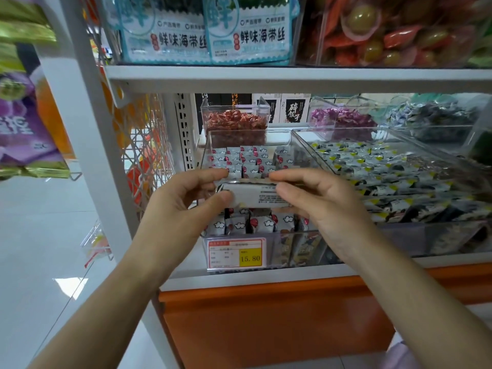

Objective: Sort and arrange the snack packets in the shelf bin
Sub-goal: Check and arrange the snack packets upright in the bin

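Observation:
A clear plastic shelf bin [210, 145] holds several small white snack packets [247, 158] with red and cloud prints, standing in rows. Just above the bin's middle, both my hands hold a small stack of the same packets [253, 194], their white printed backs toward me. My left hand [183, 198] pinches the stack's left end between thumb and fingers. My right hand [316, 198] pinches its right end. More packets [262, 223] stand in the bin's front below the stack.
A yellow price tag reading 15.80 [237, 253] sits on the bin's front. A larger clear bin of grey-and-yellow packets [386, 171] stands to the right. Behind are bins of red [235, 121] and purple candies [343, 117]. The upper shelf edge [266, 75] overhangs.

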